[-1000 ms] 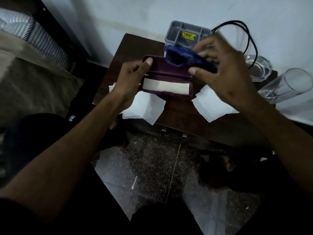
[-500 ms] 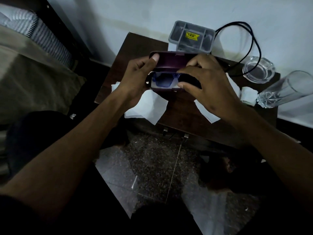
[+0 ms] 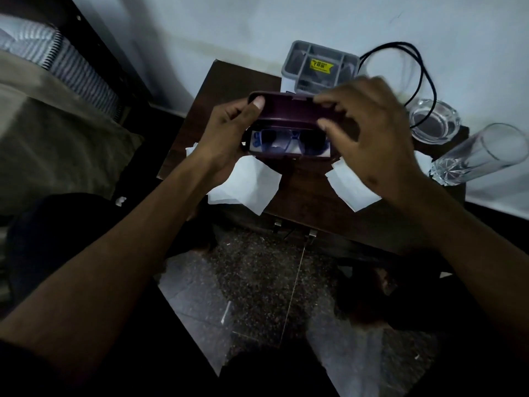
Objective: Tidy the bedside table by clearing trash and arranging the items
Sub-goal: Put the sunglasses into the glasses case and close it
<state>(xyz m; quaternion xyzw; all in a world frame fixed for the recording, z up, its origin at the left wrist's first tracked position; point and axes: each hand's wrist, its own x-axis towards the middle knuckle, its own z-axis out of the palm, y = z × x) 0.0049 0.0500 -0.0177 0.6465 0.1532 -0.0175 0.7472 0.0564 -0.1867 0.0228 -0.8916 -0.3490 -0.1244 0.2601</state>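
Note:
A maroon glasses case (image 3: 286, 108) is held above the dark wooden bedside table (image 3: 229, 78), its lid half lowered. Blue-framed sunglasses (image 3: 289, 141) lie inside the case. My left hand (image 3: 229, 136) grips the case's left end, thumb on the lid. My right hand (image 3: 369, 133) holds the lid's right side with fingertips and thumb. Two white tissues lie on the table: one tissue (image 3: 246, 190) under the case at front left, the other tissue (image 3: 352, 187) at front right, partly hidden by my right hand.
A grey compartment organiser (image 3: 320, 67) with a yellow sticker stands at the back by the wall. A black cable (image 3: 423, 67) loops beside it. A glass ashtray (image 3: 435, 121) and a tall tumbler (image 3: 481, 156) occupy the right edge. A bed (image 3: 51, 110) lies left.
My right hand has set the sunglasses into the case, let go of them and moved up to the lid. The lid has come partway down over them.

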